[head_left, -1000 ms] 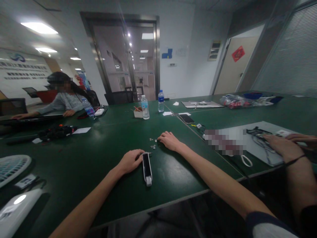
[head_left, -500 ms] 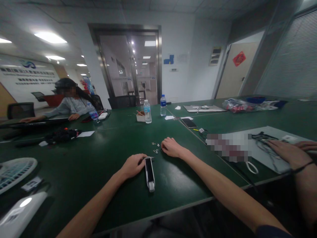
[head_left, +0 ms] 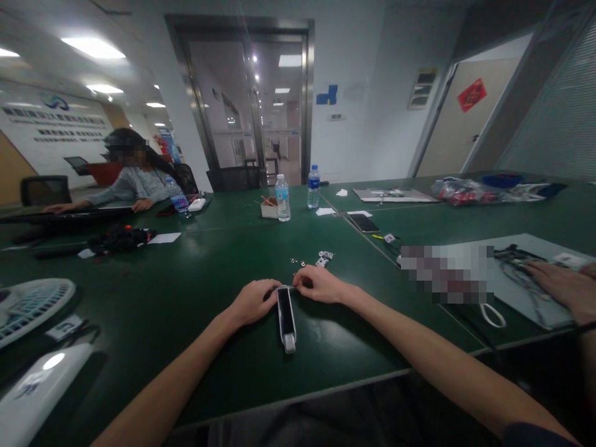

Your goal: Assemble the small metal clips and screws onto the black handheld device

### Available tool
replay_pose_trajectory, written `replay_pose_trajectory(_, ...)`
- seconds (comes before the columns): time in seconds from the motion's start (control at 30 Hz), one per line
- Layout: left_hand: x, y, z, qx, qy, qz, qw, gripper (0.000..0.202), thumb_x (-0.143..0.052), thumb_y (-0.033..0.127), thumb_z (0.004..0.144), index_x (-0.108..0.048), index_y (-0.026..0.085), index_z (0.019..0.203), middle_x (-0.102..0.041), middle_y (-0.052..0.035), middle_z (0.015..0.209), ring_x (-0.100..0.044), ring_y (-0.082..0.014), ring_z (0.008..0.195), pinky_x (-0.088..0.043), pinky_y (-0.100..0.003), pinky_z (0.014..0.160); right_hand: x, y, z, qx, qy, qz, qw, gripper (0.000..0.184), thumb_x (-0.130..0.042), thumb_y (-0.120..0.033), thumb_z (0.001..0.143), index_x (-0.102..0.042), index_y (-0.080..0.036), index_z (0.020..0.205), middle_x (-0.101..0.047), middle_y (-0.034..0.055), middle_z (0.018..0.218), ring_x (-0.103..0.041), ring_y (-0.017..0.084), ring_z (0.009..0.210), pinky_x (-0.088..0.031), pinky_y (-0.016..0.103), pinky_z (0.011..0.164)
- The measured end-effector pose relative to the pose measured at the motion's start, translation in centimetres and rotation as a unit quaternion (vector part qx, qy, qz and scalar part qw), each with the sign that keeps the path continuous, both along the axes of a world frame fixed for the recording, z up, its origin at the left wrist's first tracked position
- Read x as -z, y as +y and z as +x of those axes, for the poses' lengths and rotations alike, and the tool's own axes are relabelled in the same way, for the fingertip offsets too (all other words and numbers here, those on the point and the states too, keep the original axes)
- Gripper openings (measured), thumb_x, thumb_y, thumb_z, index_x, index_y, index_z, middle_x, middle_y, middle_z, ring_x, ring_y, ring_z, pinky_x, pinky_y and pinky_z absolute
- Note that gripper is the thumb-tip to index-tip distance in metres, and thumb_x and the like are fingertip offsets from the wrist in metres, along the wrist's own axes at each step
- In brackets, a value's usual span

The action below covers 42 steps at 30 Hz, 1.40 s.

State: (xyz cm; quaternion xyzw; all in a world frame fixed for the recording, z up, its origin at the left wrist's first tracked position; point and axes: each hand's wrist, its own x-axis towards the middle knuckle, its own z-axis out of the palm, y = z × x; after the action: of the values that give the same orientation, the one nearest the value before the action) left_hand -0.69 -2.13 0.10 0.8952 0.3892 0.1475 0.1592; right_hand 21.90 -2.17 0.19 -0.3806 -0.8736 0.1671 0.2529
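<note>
Thumb and forefinger of the right hand (head_left: 321,284) curl close together at the far right corner of a slim white-framed device (head_left: 286,313), though whether they pinch the thin dark sliver showing there cannot be told. Across the far end, the left hand (head_left: 254,302) bends over the opposite corner, its thumb against or just beside the long left side; the picture does not show whether its fingers are closed on anything. The device lies on the green table (head_left: 335,357) between the two forearms, its long axis pointing away from the wearer with the far end leaning slightly left, so that its dark face and pale near end stretch back toward the body from both sets of fingertips. The left hand appears the nearer, lying along the side, while the right meets only the far corner. Just beyond the right knuckles sit small metal pieces (head_left: 303,264) and a white cluster with dark dots (head_left: 322,258); farther out, two water bottles stand upright.
</note>
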Motion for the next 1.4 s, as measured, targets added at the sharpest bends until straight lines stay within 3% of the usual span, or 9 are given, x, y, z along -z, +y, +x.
replay_pose_trajectory(0.43, -0.3, -0.4, 0.2, -0.01, -0.01, 0.013, 1.0, 0.03, -0.04, 0.032, 0.091, -0.062, 0.018, 0.105, -0.067, -0.0054, 0.098, -0.061, -0.018, 0.088, -0.046, -0.03, 0.081, 1.4, 0.8, 0.5, -0.004, 0.067, -0.062, 0.996, 0.014, -0.06, -0.025, 0.08, -0.064, -0.015, 0.09, -0.062, 0.0005, 0.074, -0.055, 0.01, 0.064, -0.042, 0.021, 0.06)
replay_pose_trajectory(0.97, -0.9, -0.6, 0.3, -0.006, 0.007, -0.005, 1.0, 0.029, -0.039, 0.029, 0.092, -0.06, 0.018, 0.108, -0.066, -0.005, 0.103, -0.06, -0.0183, 0.093, -0.045, -0.032, 0.086, 1.2, 0.6, 0.6, 0.003, 0.074, -0.083, 0.994, 0.012, -0.061, -0.026, 0.082, -0.067, -0.016, 0.088, -0.062, 0.0, 0.072, -0.055, 0.011, 0.064, -0.041, 0.022, 0.061)
replay_pose_trajectory(1.4, -0.3, -0.2, 0.0, -0.01, 0.003, 0.006, 1.0, 0.032, -0.04, 0.03, 0.091, -0.061, 0.017, 0.11, -0.065, -0.007, 0.107, -0.06, -0.0192, 0.096, -0.046, -0.032, 0.085, 1.0, 0.3, -0.1, 0.002, 0.068, -0.041, 0.997, 0.013, -0.06, -0.024, 0.083, -0.068, -0.016, 0.089, -0.064, -0.0003, 0.071, -0.057, 0.01, 0.064, -0.041, 0.021, 0.063)
